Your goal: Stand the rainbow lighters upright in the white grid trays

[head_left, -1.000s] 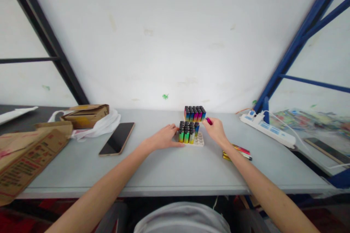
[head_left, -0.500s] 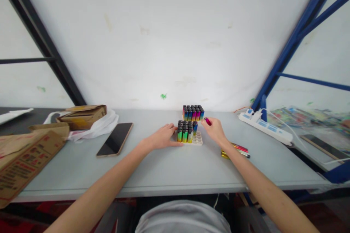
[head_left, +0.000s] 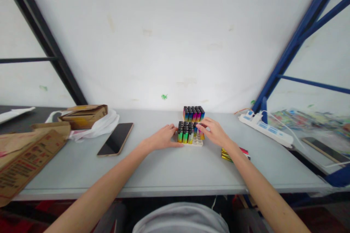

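Note:
A white tray (head_left: 197, 143) with round holes stands on the table, its left part filled with upright black-topped lighters (head_left: 185, 133) in green, yellow and silver. At its left side my left hand (head_left: 163, 137) holds the tray steady, thumb along the front corner and fingers behind. My right hand (head_left: 214, 131) pinches a magenta-and-yellow lighter (head_left: 202, 134) upright at the tray's right side; whether its base sits in a hole I cannot tell. Behind stands a full block of blue and pink lighters (head_left: 194, 114). Several loose lighters (head_left: 226, 155) lie beneath my right forearm.
A phone (head_left: 116, 139) lies on the left, near a white plastic bag (head_left: 102, 125) and opened cardboard boxes (head_left: 35, 154). On the right a white power strip (head_left: 265, 128) with plugs and cables runs along the blue frame. A wall rises behind the table.
My right hand has moved left and slightly down with the lighter, which was tilted beside the tray and is now upright over its right side. My left hand stays put.

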Tool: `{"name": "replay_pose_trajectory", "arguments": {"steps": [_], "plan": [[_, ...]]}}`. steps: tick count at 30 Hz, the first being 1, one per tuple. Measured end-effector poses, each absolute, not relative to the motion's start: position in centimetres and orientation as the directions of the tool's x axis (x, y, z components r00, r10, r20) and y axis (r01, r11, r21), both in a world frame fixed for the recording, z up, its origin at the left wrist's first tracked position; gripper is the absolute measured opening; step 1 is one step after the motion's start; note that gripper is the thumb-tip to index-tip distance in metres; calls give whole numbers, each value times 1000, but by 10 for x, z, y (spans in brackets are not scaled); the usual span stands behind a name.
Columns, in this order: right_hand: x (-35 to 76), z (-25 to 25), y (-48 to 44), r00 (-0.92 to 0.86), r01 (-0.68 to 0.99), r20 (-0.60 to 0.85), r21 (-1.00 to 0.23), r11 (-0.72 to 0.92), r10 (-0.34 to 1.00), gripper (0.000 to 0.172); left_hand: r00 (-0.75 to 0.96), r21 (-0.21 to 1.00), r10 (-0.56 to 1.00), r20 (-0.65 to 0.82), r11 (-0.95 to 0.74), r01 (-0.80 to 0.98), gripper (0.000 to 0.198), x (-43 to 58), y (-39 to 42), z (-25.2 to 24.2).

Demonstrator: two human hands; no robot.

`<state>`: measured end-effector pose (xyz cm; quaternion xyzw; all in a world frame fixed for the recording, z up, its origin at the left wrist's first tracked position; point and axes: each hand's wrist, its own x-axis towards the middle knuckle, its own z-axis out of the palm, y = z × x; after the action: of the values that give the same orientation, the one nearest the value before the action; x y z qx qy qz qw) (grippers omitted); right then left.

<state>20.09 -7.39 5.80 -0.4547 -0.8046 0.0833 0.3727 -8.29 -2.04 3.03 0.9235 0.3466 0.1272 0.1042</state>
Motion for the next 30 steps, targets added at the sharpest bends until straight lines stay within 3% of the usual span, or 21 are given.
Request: {"name": "replay_pose_trajectory", "arguments": {"steps": [3,17,24,30], "plan": [[202,58,-73,-395,694,475,-406,594,786,55,731,282,663,163,-741,609,64,-82,-21,32],[205,54,-72,-353,669,407,-520,532,842,54,721,300,675,160,-729,616,65,-82,-23,35],[200,56,-74,-322,698,414,-504,509,852,57,731,282,662,168,-742,608,63,-82,-21,33],[206,63,-74,-415,647,341,-541,537,844,54,726,297,665,175,-739,605,67,-82,-21,32]]}}
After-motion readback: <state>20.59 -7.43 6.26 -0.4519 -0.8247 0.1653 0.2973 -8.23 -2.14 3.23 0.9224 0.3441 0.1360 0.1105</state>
